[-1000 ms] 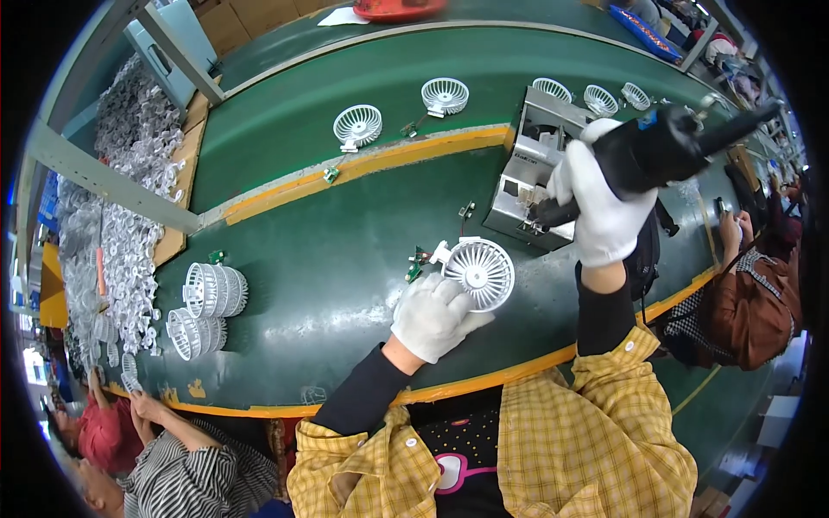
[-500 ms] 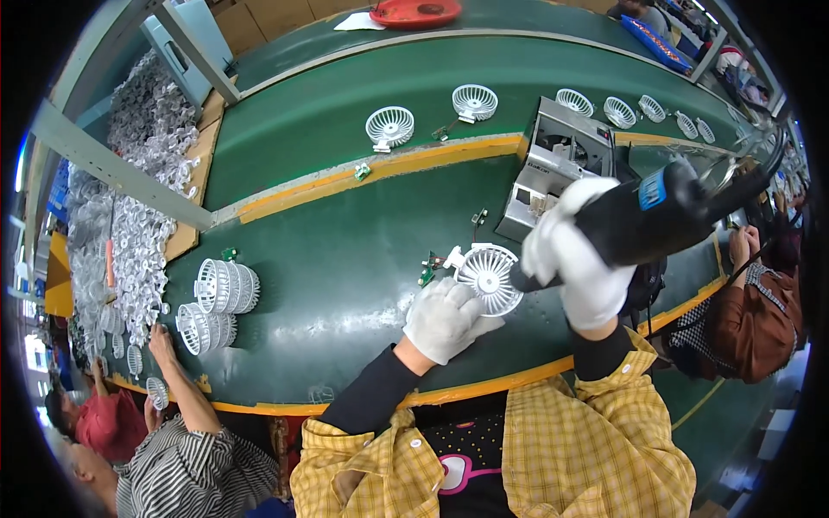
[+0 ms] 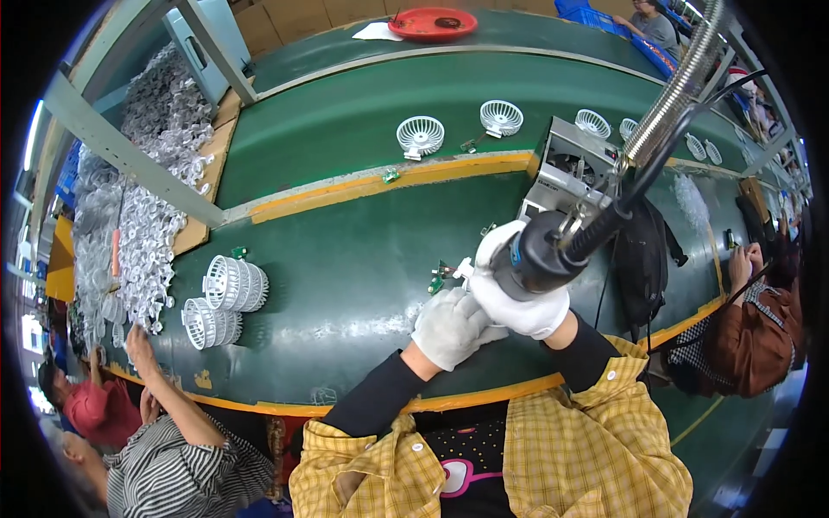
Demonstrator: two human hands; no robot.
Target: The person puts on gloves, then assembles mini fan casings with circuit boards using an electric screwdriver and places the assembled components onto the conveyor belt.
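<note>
My white-gloved right hand [image 3: 523, 307] wraps a black cylindrical power screwdriver [image 3: 537, 257].
Its long axis slants down toward my white-gloved left hand [image 3: 452, 328], tip hidden; those fingers lie together near a white plastic tab [image 3: 464, 269], hold unclear.

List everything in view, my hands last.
Bench: one, green, centre
Fan part: one, white, centre, mostly hidden
Power tool: one, black, centre right
Circuit boards: several, green, bench
Fan-part stacks: two, white, bench left
Other fan parts: several, white, beyond bench
Small parts: uncountable, whitish, left
Metal fixture: one, silver, right
Bag: one, black, right
Tray: one, red, top
Co-workers: several, mixed clothing, both sides
Left hand: one, white glove, near fan part
Right hand: one, white glove, on power tool
</note>
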